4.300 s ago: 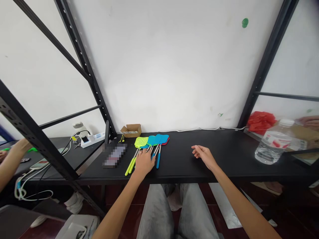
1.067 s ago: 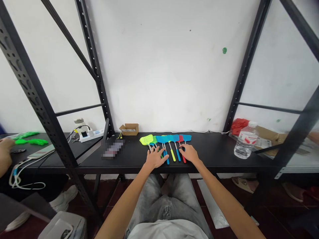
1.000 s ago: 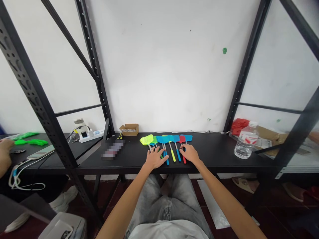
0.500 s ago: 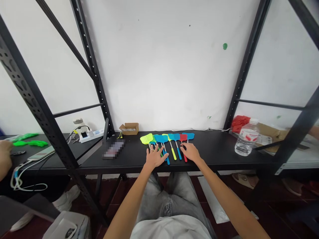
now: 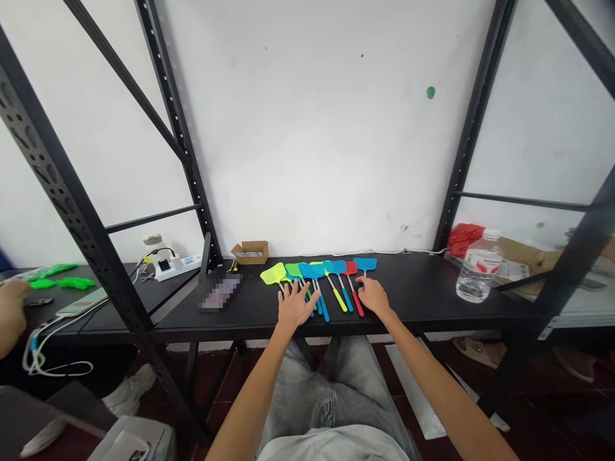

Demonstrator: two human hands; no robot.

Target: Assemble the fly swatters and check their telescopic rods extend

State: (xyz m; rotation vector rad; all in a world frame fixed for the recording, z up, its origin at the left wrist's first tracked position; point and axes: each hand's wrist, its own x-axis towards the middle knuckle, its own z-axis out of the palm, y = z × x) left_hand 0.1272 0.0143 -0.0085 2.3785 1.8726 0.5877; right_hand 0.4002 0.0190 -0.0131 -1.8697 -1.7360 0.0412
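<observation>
Fanned wider since the earlier frames: your swatters, bunched under your left hand a few seconds back, now lie in an overlapping row on the black tabletop, heads toward the wall, handles toward you. Left hand: palm down, fingers spread over the shafts at the left end, just below the yellow swatter. Right hand: slid a little further right in the last half second; fingers curled at the shaft of the rightmost blue swatter, whose handle your hand hides. Whether you pinch that shaft, cannot tell. Red swatter lies just left of your right hand, its handle in full view. Small carton sits near the wall, left of the row; water bottle upright, well to the right.
</observation>
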